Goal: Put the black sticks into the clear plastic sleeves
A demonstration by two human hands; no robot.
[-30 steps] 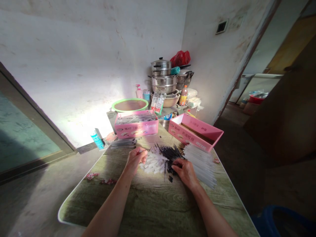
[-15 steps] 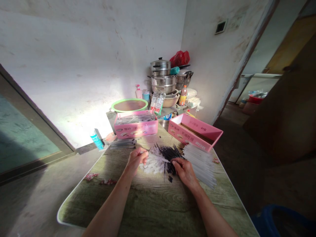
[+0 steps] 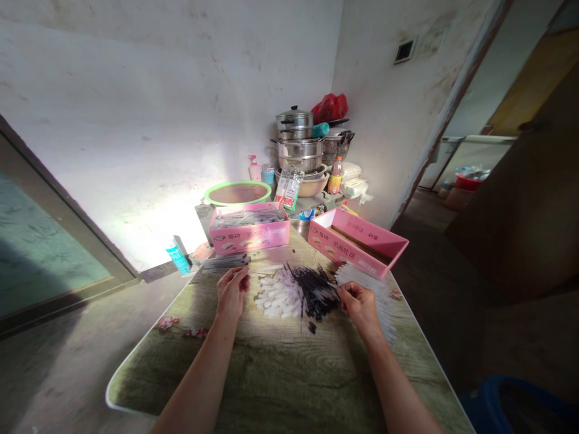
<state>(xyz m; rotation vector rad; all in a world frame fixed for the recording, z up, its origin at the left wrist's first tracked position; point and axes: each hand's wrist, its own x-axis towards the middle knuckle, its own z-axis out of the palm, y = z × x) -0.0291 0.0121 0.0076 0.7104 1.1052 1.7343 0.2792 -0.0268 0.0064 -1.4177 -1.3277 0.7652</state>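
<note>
My left hand (image 3: 232, 290) is raised over the table's left-middle, its fingers pinched together. A thin pale line shows by its fingertips, too fine to name. My right hand (image 3: 360, 304) is closed in a pinch at the right end of the black sticks (image 3: 316, 289); a slim pale piece seems to stick out from its fingertips. Between the hands lies a pile of short white tubes (image 3: 279, 295), touching the black sticks. Long translucent tubes (image 3: 382, 310) lie in a row beside and partly behind my right hand. More thin grey sticks (image 3: 224, 261) lie beyond my left hand.
A pink box (image 3: 248, 237) full of thin sticks stands at the table's far side. Another pink box (image 3: 357, 244), tilted, stands to its right. Behind are stacked steel pots (image 3: 299, 147), a green-rimmed round sieve (image 3: 237, 204) and a bottle (image 3: 335, 176). A blue tub (image 3: 493, 398) sits low right.
My hands have moved apart: the left one shifted left, the right one shifted right, away from the middle of the piles. The pale piece that stretched between them no longer spans the gap.
</note>
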